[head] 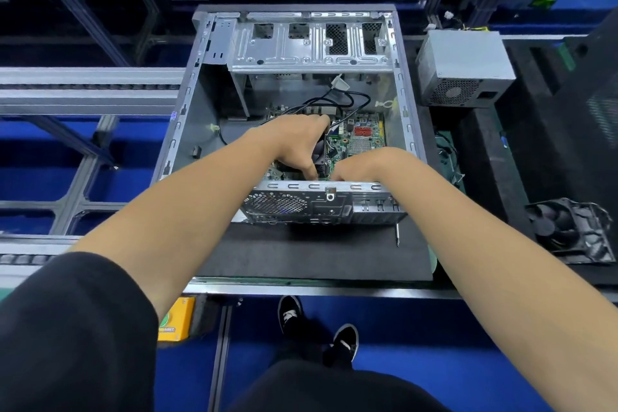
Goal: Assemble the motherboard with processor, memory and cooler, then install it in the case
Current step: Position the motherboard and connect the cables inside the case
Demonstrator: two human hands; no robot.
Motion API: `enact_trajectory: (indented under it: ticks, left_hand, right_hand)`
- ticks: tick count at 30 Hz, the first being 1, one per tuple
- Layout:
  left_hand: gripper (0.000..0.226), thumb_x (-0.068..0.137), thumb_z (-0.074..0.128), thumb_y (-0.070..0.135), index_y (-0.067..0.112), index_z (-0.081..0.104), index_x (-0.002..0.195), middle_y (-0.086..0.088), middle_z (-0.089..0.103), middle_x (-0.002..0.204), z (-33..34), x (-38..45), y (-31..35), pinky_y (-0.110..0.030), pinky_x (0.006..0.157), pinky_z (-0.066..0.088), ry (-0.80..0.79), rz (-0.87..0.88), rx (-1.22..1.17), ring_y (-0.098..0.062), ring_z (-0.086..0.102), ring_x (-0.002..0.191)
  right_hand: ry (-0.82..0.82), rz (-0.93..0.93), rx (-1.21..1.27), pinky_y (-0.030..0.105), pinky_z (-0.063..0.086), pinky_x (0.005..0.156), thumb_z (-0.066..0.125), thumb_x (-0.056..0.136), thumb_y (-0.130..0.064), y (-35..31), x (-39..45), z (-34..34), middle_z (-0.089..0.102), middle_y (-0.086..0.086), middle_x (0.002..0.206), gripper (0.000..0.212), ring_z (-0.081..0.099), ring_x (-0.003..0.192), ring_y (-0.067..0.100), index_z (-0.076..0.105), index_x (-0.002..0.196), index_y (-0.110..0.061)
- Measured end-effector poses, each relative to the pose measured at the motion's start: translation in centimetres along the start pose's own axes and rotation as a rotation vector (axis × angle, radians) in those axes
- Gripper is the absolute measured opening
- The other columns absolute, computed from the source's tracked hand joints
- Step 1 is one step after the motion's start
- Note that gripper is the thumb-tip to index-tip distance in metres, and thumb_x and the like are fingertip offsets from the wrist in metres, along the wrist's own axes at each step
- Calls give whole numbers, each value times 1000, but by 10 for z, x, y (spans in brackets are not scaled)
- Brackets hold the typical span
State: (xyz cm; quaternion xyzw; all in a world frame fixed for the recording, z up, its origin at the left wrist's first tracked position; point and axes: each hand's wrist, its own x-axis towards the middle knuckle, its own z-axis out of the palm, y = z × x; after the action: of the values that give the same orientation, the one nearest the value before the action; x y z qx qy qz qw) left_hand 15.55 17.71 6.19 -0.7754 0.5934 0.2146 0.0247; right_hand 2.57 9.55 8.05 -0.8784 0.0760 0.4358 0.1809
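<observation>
An open grey computer case [399, 84] lies on a black foam mat [301, 257]. Inside it sits the green motherboard [363, 139] with a black cooler fan [320, 152], mostly hidden by my hands. My left hand [297, 144] lies over the cooler, its fingers curled down around the cooler's near edge. My right hand [366, 165] reaches in beside it at the case's rear wall, fingers bent down onto the board; what they touch is hidden. Black cables [334, 100] loop over the board's far side.
A grey power supply [463, 67] stands to the right of the case. A black fan assembly [568, 231] rests at the right edge. A screwdriver [397, 234] lies on the mat near the case's rear corner. Conveyor rails [87, 90] run at the left.
</observation>
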Motion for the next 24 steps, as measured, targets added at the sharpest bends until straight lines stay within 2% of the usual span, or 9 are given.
enact_trajectory:
  ticks: [1,3,8,13,16,18,20,22,24]
  left_hand:
    - [80,47,88,49,16,37,99,11,44,75,0,0,1,-32,56,34,1,3,15,-19,48,69]
    - [78,48,86,51,16,37,97,8,44,78,1,1,2,-33,58,35,20,17,40,-19,46,69]
    - [87,46,85,54,11,41,108,0,54,85,1,1,1,-34,59,40,68,18,12,-22,52,74]
    - [85,51,86,49,8,40,111,2,51,82,3,2,4,-33,59,35,60,22,-41,-23,51,77]
    - [87,55,85,49,7,39,115,-7,53,102,5,4,3,-37,70,43,33,6,-21,-26,52,86]
    - [96,56,84,54,7,37,125,-10,53,116,5,2,2,-42,86,45,-2,-5,-46,-28,53,102]
    - [106,58,83,55,10,31,137,-8,45,135,0,-8,0,-41,101,38,-22,-18,-173,-26,44,120]
    - [92,68,79,51,11,32,137,-8,42,137,-6,-20,-8,-35,101,35,30,-75,-351,-23,42,122]
    - [48,83,67,38,11,47,116,-9,54,115,-11,-31,-24,-34,86,42,173,-192,-399,-24,51,102]
  right_hand:
    - [-6,-1,7,27,33,66,49,98,-10,0,1,0,53,19,94,27,39,78,19,60,120,2]
    - [-10,-12,7,28,35,65,49,98,-9,2,3,1,53,11,88,25,40,73,19,63,116,1]
    - [71,-47,20,28,38,59,56,94,-16,5,2,0,58,-3,78,14,44,65,16,69,98,-19]
    - [82,-34,31,27,30,53,51,95,-9,3,1,1,50,4,75,18,33,57,15,69,97,-8]
    - [72,3,-7,27,22,50,47,95,-6,1,-3,0,34,3,63,17,23,55,16,57,81,-3]
    - [73,16,-1,28,22,52,45,95,-6,1,-4,0,31,4,63,20,22,56,17,57,88,9]
    - [75,16,5,28,22,52,44,96,-5,0,-5,-1,32,5,64,24,23,57,16,55,98,16]
    - [69,9,14,25,24,51,43,97,-3,-3,-7,-1,38,15,69,23,26,59,15,54,96,17]
    - [77,7,-4,20,22,46,40,95,5,-3,-8,-1,34,16,65,18,23,57,14,45,80,12]
